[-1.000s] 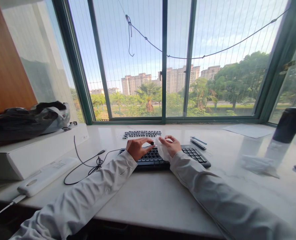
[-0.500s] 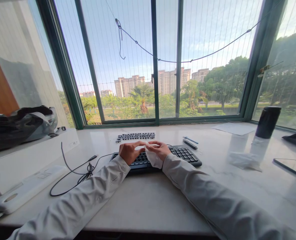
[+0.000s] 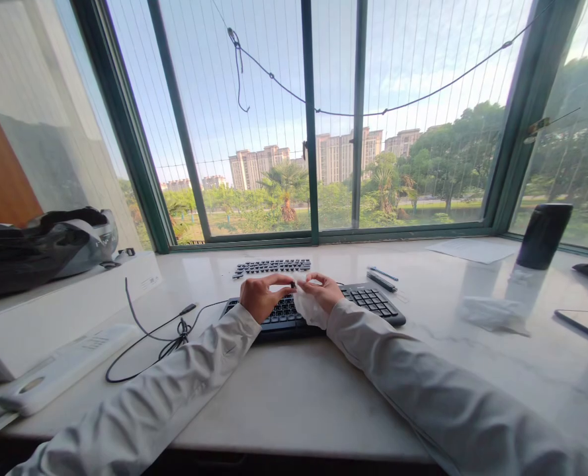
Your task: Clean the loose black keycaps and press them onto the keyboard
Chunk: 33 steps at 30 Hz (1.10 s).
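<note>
Above a black keyboard (image 3: 373, 301) my two hands are close together. My left hand (image 3: 260, 297) pinches a small black keycap (image 3: 293, 284) between thumb and fingertips. In my right hand (image 3: 325, 291) is a crumpled white tissue (image 3: 309, 309), its lower end hanging over the keys. The tissue's upper edge is right beside the keycap; whether they touch I cannot tell. Part of the keyboard's middle is hidden behind the hands and tissue. Just beyond it, loose black keycaps (image 3: 272, 266) lie in rows on the white counter (image 3: 294, 396).
A cable (image 3: 182, 330) lies coiled to the left, near a white power strip (image 3: 68, 370) and a white box (image 3: 65, 307). Rightward are pens (image 3: 381, 280), a clear plastic bag (image 3: 493, 313), a phone (image 3: 584, 325), a paper sheet (image 3: 472, 250) and a black cylinder (image 3: 544, 236).
The fingertips of my hands have parted slightly, and the dark keycap now shows in my left fingers, where the tissue covered that spot before. The view has shifted a little.
</note>
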### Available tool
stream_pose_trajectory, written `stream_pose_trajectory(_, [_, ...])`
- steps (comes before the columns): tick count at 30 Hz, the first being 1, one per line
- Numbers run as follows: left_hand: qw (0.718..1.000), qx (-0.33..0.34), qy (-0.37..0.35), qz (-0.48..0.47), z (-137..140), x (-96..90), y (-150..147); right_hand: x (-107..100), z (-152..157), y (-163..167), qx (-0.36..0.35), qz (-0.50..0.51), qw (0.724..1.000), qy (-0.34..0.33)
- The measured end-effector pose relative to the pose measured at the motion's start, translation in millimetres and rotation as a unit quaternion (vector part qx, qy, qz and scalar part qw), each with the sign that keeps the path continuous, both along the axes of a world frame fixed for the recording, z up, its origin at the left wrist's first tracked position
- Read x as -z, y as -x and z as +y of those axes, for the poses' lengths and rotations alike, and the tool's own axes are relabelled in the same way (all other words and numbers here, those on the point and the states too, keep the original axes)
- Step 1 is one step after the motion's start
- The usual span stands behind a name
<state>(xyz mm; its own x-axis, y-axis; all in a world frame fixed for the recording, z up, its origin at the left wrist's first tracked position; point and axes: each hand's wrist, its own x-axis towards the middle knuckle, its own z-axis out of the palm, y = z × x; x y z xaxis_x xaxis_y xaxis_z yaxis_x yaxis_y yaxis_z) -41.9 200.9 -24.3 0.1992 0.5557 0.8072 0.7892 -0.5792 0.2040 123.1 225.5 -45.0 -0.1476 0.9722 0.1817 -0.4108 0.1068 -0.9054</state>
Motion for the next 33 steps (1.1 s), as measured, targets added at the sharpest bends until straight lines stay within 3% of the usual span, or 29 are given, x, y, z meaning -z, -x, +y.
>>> stream_pose_trajectory(6, [1.000, 0.004, -0.010, -0.016, -6.9, -1.1, -6.2, 1.4, 10.1, -2.3, 0.054, -0.016, 0.998, 0.041])
stream_pose_trajectory(11, [1.000, -0.001, -0.010, -0.018, -8.5, -0.5, -6.2, 4.3, 8.9, 1.5, -0.044, 0.006, 0.999, 0.013])
stream_pose_trajectory(19, [1.000, -0.002, -0.018, 0.018, -9.4, -4.7, -1.1, 3.3, 5.1, 0.3, -0.132, -0.031, 0.991, -0.009])
stream_pose_trajectory(23, [0.999, 0.004, -0.019, 0.035, -7.8, -3.6, -0.4, 8.2, 8.1, -0.4, -0.128, -0.015, 0.991, -0.027])
stream_pose_trajectory(33, [0.998, -0.039, -0.001, 0.053, -3.6, 1.2, -0.4, -1.3, 1.2, -5.3, -0.041, -0.114, 0.993, -0.002])
